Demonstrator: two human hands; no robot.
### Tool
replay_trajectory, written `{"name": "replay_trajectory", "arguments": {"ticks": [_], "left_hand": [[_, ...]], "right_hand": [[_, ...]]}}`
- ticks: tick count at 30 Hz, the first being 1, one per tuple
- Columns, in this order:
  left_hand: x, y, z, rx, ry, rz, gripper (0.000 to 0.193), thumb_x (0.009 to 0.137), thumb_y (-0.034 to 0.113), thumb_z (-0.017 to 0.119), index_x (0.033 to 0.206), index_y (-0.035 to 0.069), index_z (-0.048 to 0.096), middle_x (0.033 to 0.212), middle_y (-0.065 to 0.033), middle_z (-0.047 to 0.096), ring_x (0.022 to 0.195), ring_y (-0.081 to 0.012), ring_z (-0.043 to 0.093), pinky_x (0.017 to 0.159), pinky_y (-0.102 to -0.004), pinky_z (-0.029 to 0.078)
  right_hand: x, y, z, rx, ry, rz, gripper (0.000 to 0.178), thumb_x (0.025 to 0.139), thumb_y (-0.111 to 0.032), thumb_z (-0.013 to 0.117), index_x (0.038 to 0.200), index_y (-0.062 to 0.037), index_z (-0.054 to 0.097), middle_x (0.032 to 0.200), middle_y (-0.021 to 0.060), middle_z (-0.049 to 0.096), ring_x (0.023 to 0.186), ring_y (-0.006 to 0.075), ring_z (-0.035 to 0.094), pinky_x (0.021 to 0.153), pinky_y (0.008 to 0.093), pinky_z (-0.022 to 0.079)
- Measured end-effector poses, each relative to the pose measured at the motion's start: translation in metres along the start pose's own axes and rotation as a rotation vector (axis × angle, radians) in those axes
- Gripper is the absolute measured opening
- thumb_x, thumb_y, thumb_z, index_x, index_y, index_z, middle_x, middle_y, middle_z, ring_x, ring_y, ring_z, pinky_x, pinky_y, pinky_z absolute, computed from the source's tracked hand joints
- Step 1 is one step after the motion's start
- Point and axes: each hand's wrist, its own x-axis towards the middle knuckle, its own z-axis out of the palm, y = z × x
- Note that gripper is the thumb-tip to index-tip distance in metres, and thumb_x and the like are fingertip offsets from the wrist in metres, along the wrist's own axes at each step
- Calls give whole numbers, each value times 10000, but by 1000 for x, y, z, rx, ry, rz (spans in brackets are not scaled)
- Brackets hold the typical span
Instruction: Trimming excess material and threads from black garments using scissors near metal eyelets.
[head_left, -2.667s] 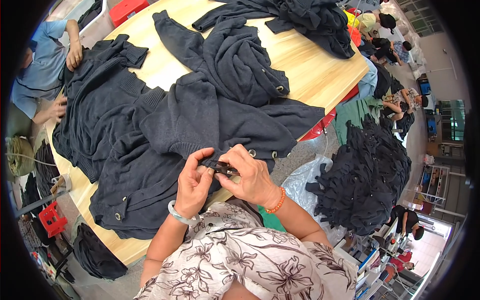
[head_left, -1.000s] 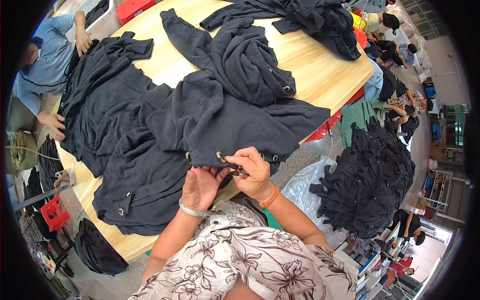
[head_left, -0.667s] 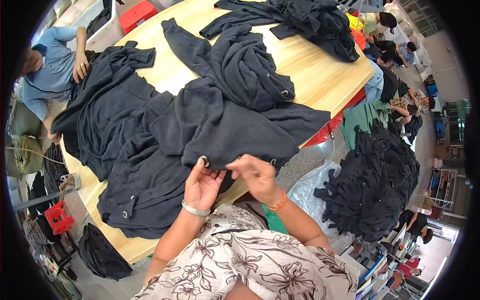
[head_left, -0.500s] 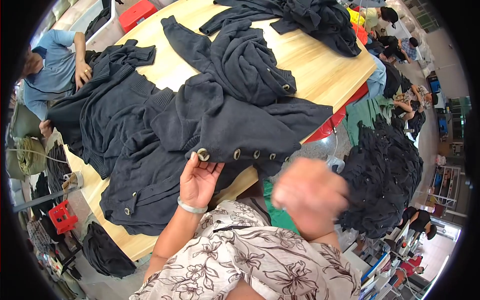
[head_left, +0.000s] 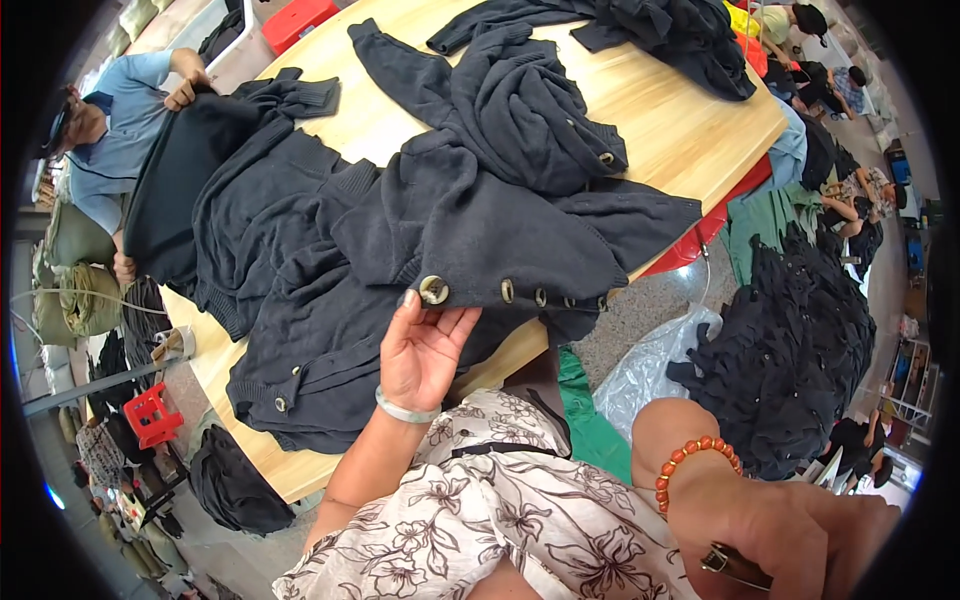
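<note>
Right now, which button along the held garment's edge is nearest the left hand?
The leftmost button in that row: the left hand has its thumb tip close beside it, while the other buttons sit farther to the right.

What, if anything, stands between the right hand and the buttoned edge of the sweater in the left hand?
Nothing visible does. The right hand is apart, at lower right; open space separates it from the sweater. The left hand holds only the edge's left end.
</note>
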Motion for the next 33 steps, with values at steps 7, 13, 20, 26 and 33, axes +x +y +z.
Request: {"name": "replay_trajectory", "arguments": {"ticks": [7,13,20,26,33], "left_hand": [[0,-1,-2,-5,-5,-15,237,966,168,532,1110,17,645,1203,-162,635,1202,-322,561,1105,-517,370],[3,0,-2,-38,10,-39,196,932,101,542,1072,5,639,1098,-139,671,1108,-283,606,1046,-496,434],[1,-2,-2,0,36,-32,144,901,69,581,1017,12,645,1029,-112,678,1019,-249,619,983,-454,469],[-4,1,-5,98,44,24,164,895,118,603,1031,43,657,1019,-93,681,989,-221,620,975,-446,471],[-1,0,15,144,53,-7,153,950,184,566,1012,87,668,1043,-65,676,1002,-200,613,957,-430,480]], "right_hand": [[-6,41,3,-182,114,-239,211,777,180,610,883,10,674,969,113,643,931,204,632,794,261,570],[-7,25,5,-119,169,-93,228,779,172,638,947,23,676,1077,133,633,1052,215,608,859,264,568],[-9,24,-25,36,-154,-53,99,873,-104,585,880,-10,614,801,103,592,635,185,590,564,247,483],[-72,36,-97,-1219,166,927,483,868,-221,700,1281,-19,553,882,13,486,631,72,399,553,215,356],[-131,62,-102,-1441,-13,946,399,902,-66,620,1287,18,559,826,103,539,655,187,527,597,278,441]]}}
